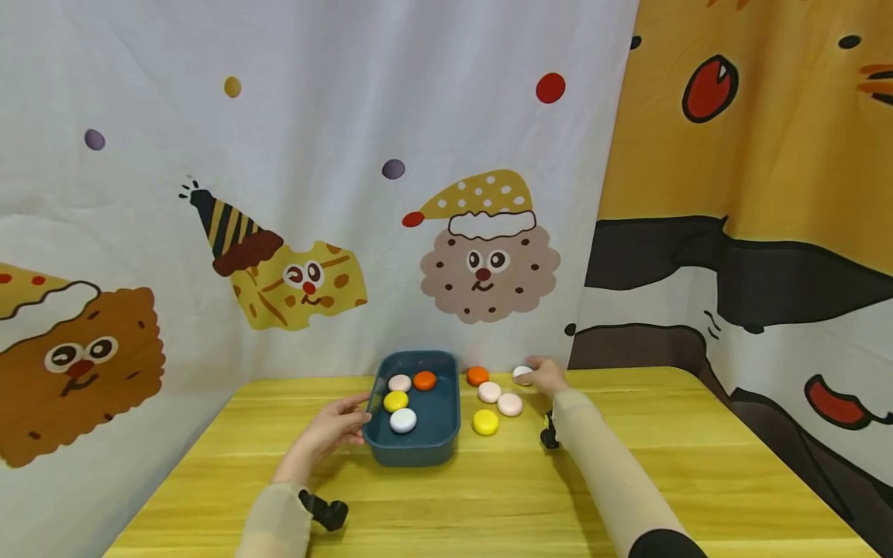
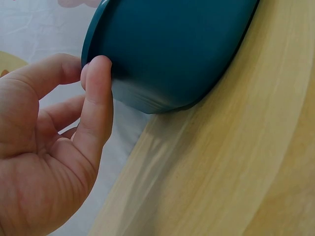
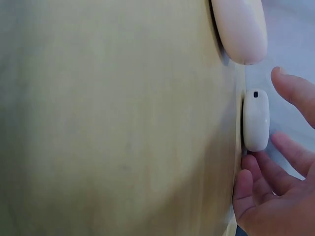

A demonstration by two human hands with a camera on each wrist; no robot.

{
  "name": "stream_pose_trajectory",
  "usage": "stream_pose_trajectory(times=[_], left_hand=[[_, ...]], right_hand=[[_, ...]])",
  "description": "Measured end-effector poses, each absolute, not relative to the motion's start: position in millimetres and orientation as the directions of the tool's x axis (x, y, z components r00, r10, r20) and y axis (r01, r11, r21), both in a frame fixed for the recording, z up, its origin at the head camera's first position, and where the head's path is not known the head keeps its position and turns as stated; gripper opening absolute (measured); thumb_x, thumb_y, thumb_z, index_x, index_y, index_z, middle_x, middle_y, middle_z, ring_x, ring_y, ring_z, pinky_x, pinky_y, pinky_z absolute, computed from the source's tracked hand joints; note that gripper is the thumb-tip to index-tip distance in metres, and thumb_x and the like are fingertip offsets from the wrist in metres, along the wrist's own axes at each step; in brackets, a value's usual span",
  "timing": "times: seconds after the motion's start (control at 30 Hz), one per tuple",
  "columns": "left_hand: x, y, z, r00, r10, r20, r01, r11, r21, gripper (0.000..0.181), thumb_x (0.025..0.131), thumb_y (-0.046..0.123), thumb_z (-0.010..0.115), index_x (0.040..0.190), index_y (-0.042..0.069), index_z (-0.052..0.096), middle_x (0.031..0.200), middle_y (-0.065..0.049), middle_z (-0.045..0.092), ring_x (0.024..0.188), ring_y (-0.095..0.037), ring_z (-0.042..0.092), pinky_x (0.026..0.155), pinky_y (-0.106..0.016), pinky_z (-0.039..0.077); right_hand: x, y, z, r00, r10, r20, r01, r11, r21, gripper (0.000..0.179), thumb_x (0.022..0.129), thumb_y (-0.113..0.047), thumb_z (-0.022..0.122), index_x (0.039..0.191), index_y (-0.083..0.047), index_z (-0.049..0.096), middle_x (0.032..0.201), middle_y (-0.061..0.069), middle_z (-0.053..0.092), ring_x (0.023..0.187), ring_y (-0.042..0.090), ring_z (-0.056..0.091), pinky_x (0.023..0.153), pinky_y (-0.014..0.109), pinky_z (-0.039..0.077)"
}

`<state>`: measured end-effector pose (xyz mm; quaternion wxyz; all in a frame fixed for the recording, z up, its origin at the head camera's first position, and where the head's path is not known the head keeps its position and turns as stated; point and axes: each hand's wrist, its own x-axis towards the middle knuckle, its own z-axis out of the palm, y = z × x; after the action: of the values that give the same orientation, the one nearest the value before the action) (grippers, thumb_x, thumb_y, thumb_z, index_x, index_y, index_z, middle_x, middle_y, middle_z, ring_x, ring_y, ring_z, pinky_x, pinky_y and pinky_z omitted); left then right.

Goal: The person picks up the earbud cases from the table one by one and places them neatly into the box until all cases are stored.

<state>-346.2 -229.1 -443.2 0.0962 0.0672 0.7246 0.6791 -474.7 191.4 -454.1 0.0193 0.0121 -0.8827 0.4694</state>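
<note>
My left hand (image 1: pixel 333 424) pinches the left rim of a dark blue-green plastic bin (image 1: pixel 413 456), which stands on the table. In the left wrist view, thumb and fingertips meet at the edge of the bin (image 2: pixel 167 54). Inside it lie a white puck (image 1: pixel 402 421), a yellow puck (image 1: pixel 395 401), a pale pink puck (image 1: pixel 400 384) and an orange puck (image 1: pixel 424 380). At the table's back edge, my right hand (image 1: pixel 549 377) is at another white puck (image 3: pixel 256 120), which has a small dark slot. The right thumb stands apart from this puck, with the fingers close around its other side.
Between bin and right hand lie an orange puck (image 1: pixel 477 376), two pale pink pucks (image 1: pixel 489 392) and a yellow puck (image 1: pixel 485 422). A printed cloth (image 1: pixel 335 155) hangs behind the wooden table (image 1: pixel 432 511).
</note>
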Motion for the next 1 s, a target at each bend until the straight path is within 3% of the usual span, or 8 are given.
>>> stream_pose_trajectory(times=[0.63, 0.83, 1.0], left_hand=[[-345, -228, -442, -0.974, 0.220, -0.060, -0.046, 0.067, 0.997, 0.060, 0.095, 0.006, 0.057, 0.149, -0.003, 0.032, 0.100, -0.015, 0.051, 0.065, -0.013, 0.054, 0.061, -0.025, 0.055], [-344, -229, -441, -0.968, 0.244, -0.051, -0.036, 0.065, 0.997, 0.059, 0.096, 0.005, 0.055, 0.149, -0.004, 0.030, 0.104, -0.018, 0.052, 0.065, -0.013, 0.055, 0.062, -0.027, 0.056], [-345, -229, -442, -0.969, 0.242, -0.050, -0.036, 0.058, 0.998, 0.061, 0.095, 0.007, 0.058, 0.149, -0.004, 0.031, 0.102, -0.017, 0.051, 0.064, -0.012, 0.055, 0.062, -0.026, 0.056]], right_hand=[[-479, 189, -455, -0.998, 0.023, 0.065, -0.036, 0.619, -0.784, 0.063, 0.074, -0.011, 0.080, 0.127, 0.013, 0.055, 0.128, 0.030, 0.054, 0.118, 0.043, 0.049, 0.100, 0.050, 0.042], [-483, 190, -457, -0.994, 0.021, 0.107, -0.069, 0.634, -0.770, 0.053, 0.066, -0.014, 0.086, 0.109, 0.009, 0.065, 0.109, 0.024, 0.063, 0.098, 0.036, 0.057, 0.087, 0.044, 0.048], [-485, 191, -459, -0.994, 0.034, 0.101, -0.056, 0.643, -0.764, 0.045, 0.067, -0.011, 0.084, 0.105, 0.007, 0.067, 0.104, 0.021, 0.064, 0.093, 0.033, 0.056, 0.086, 0.044, 0.047]])
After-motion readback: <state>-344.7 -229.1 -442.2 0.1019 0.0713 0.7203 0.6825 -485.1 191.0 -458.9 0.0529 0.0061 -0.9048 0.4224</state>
